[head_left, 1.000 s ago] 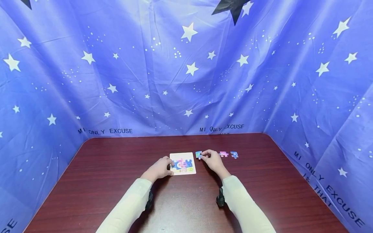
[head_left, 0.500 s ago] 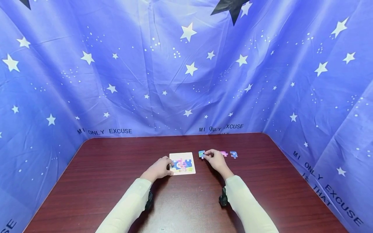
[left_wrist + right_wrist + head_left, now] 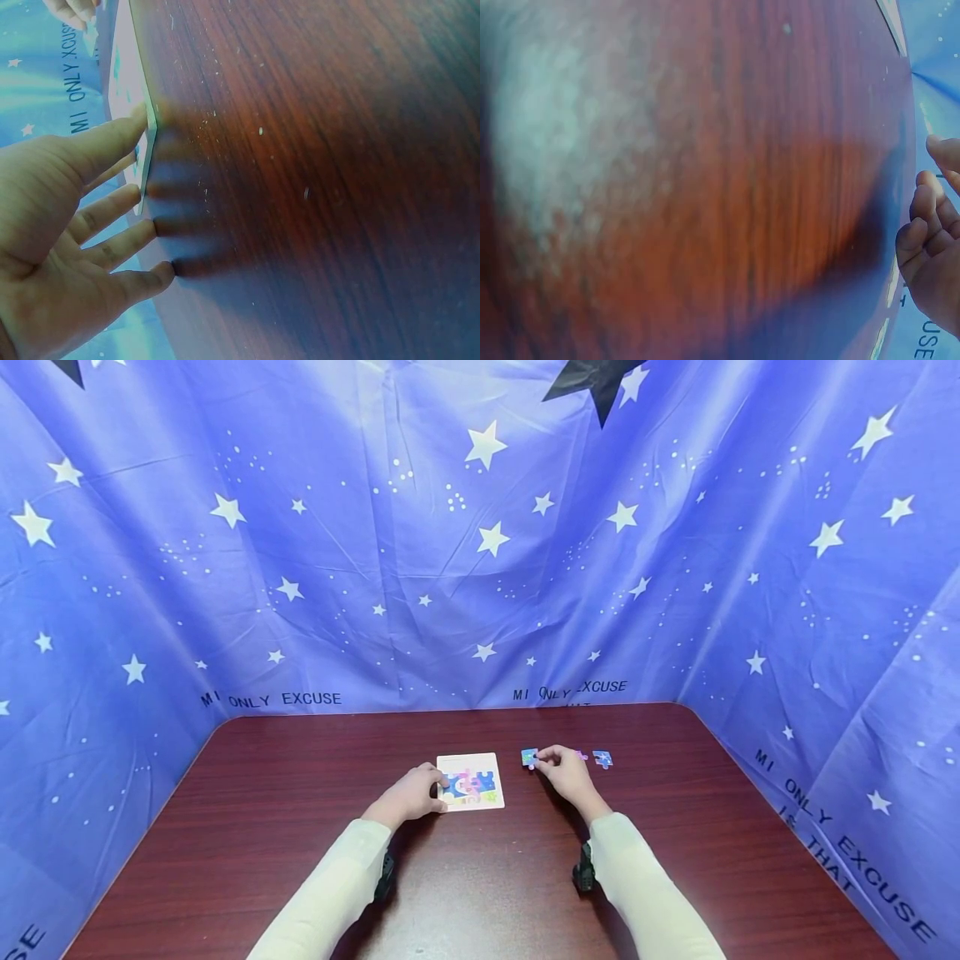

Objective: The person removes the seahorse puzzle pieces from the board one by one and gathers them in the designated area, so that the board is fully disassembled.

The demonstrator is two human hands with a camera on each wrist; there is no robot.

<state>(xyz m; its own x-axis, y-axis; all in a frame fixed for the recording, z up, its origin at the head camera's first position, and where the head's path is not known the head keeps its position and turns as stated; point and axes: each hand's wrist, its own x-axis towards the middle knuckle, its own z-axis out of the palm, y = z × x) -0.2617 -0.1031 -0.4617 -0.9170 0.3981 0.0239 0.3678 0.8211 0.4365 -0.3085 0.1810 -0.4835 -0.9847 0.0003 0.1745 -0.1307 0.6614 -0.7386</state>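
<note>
A thin, pale, roughly square board (image 3: 468, 760) with rounded corners lies flat on the table (image 3: 480, 877), its middle carrying interlocked shapes in blue, pink and yellow-green. The left hand (image 3: 408, 793) rests at the board's left side, fingers spread and fairly straight; in the left wrist view, the thumb touches the slab's slim edge and the fingertips reach down beside it. To the right of the board, and apart from it, the right hand (image 3: 566, 774) pinches a small blue-and-green puzzle piece (image 3: 528, 758) between thumb and fingertips, a rounded knob showing on its lower side (whether it touches the wood, I cannot tell). A pink piece (image 3: 581, 755) peeks out from behind that hand, mostly covered, and a blue piece (image 3: 602, 760) with a pale star-like mark lies just beyond it.

The tabletop is reddish-brown, glossy and streaked with dark grain. Cream sleeves (image 3: 322, 893) cover the forearms, with dark, blocky devices (image 3: 583, 868) at the wrists. Behind hangs creased blue cloth (image 3: 337, 543) printed with pale stars, dots and black lettering.
</note>
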